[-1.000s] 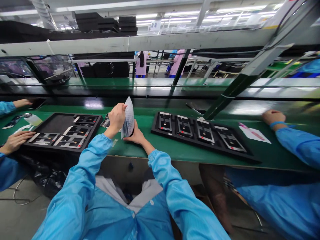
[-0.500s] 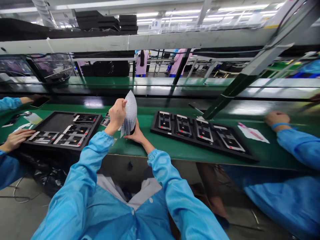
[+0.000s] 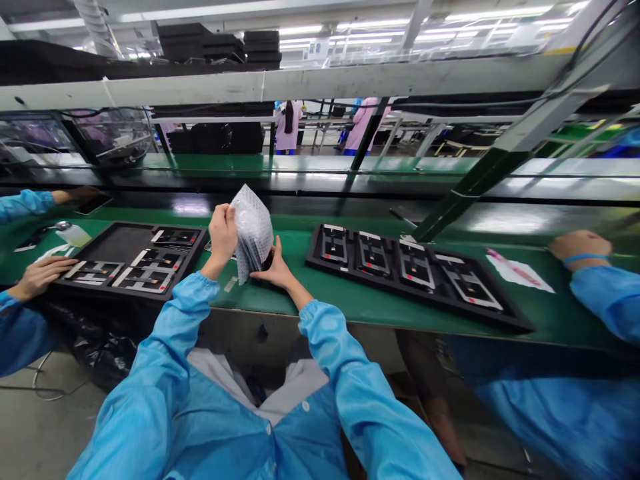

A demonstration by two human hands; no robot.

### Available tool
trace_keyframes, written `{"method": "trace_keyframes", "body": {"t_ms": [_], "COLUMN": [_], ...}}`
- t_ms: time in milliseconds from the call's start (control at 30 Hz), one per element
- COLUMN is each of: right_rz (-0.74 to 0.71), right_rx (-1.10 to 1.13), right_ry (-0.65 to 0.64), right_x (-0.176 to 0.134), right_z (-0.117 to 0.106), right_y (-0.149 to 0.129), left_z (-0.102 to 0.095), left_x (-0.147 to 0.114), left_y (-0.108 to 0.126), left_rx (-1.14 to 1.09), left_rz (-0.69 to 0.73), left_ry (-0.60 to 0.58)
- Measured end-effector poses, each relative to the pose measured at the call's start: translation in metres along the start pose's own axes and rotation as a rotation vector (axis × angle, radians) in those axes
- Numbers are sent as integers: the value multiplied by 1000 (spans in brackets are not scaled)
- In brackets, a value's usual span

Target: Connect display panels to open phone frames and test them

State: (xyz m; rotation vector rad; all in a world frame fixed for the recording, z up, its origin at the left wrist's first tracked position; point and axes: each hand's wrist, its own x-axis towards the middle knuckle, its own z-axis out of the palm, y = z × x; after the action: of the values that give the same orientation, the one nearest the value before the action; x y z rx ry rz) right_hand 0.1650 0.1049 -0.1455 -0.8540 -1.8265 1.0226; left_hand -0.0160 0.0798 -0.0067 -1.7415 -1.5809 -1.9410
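Note:
A bubble-wrap sheet (image 3: 253,220), whitish and clear, is raised above the green bench between my two hands. Its upper left edge is pinched by my left hand (image 3: 223,233), fingers closed. Below the lifted sheet hangs a layered stack of the same wrap, its edges fanned. My right hand (image 3: 276,269) grips the lower right side of that stack, thumb up; a dark thing shows by its fingers, but I cannot make out what it is. A part lies on the bench behind my left wrist, mostly hidden.
A black tray (image 3: 125,235) with several flat phone-screen-like parts stands at left, touched by a co-worker's hand (image 3: 45,275). Another black tray (image 3: 320,257) with similar parts lies at right. Beyond it are a paper with a pink mark (image 3: 520,272), a slanted post (image 3: 450,207) and another person's hand (image 3: 583,245).
My left hand has drawn the top sheet left and slightly down, so it now opens wider from the stack. My right hand stays on the stack. The whole view has shifted slightly.

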Motion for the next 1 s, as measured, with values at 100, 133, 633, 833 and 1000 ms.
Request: {"method": "trace_keyframes", "body": {"t_ms": [100, 133, 633, 833, 1000], "right_rz": [18, 19, -100, -66, -26], "right_rx": [-21, -38, -19, -46, -80], "right_ry": [-32, -39, 14, 34, 39], "right_x": [2, 4, 13, 11, 9], "right_z": [6, 8, 19, 21, 21], "right_y": [-2, -2, 2, -1, -5], "left_z": [-6, -6, -10, -18, -13], "left_x": [2, 2, -14, -17, -11], "left_y": [-5, -6, 22, 40, 44], "left_rx": [-84, -102, 194, 451, 651], "left_rz": [-118, -140, 188, 277, 269], "left_ry": [41, 48, -211, -270, -322]}}
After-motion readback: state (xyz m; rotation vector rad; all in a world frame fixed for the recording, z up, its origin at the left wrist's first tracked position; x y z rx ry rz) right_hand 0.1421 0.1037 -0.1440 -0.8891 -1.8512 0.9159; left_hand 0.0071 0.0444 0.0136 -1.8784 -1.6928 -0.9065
